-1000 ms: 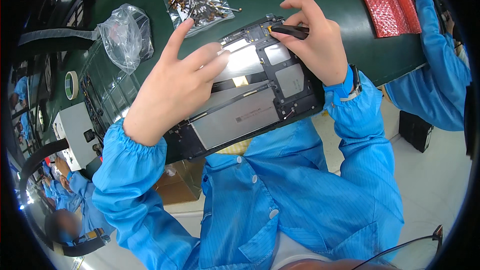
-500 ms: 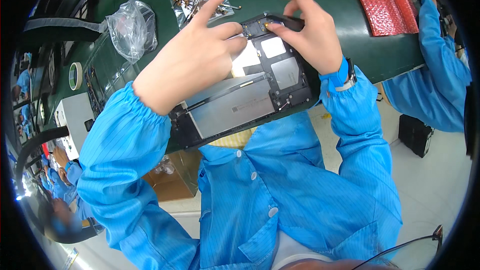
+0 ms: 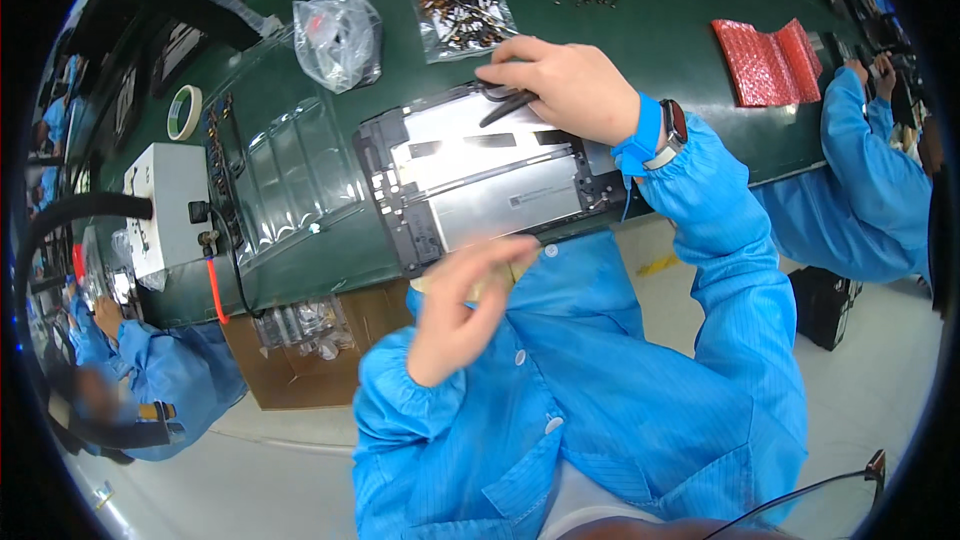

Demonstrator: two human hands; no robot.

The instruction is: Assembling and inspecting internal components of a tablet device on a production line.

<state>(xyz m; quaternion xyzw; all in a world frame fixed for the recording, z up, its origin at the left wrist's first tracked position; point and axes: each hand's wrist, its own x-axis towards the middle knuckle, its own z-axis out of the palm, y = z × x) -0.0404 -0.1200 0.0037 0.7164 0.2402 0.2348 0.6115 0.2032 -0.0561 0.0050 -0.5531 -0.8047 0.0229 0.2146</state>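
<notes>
An opened flat device with a black frame and silver inner panels lies at the near edge of the green table. My right hand rests on its far edge, shut on black tweezers whose tips point down-left onto the panel. A watch sits on that wrist. My left hand is off the device, raised in front of my chest just below its near edge. It is blurred, its fingers are loosely apart, and I see nothing in it.
A clear moulded tray lies left of the device, with a white box unit and a tape roll beyond. Plastic bags of parts and red bubble wrap lie farther back. Co-workers in blue sleeves work nearby.
My left hand has lifted off the device and drawn back toward my chest. My right hand stays at the far edge with the tweezers.
</notes>
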